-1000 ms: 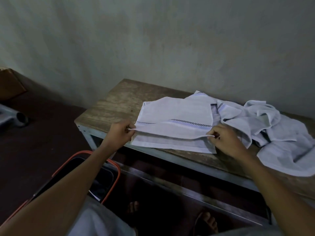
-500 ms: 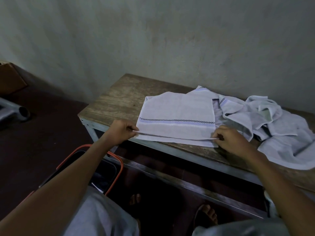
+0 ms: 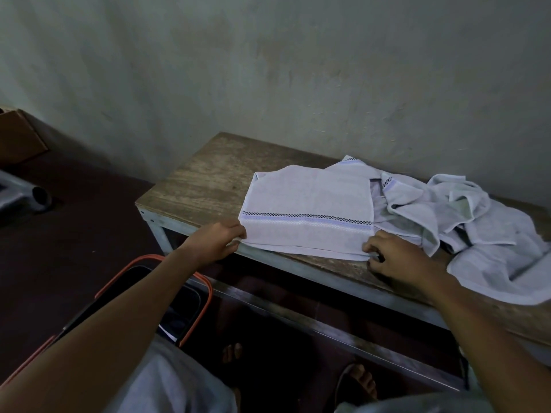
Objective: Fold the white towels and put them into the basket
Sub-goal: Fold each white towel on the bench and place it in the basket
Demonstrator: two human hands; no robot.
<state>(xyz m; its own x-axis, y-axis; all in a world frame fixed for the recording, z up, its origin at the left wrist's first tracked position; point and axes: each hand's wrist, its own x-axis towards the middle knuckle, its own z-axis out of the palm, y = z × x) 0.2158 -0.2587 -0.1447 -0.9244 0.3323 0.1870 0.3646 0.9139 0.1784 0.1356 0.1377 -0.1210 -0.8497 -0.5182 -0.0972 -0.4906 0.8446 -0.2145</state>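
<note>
My two grips work one folded towel (image 3: 310,213) lying flat on the counter (image 3: 208,180). The left grip (image 3: 217,242) pinches its near left corner and the right grip (image 3: 399,257) pinches its near right corner. One crumpled heap of towels (image 3: 465,222), which I cannot count, touches its right edge. One orange-rimmed basket (image 3: 205,296) stands on the floor near the counter's left end.
</note>
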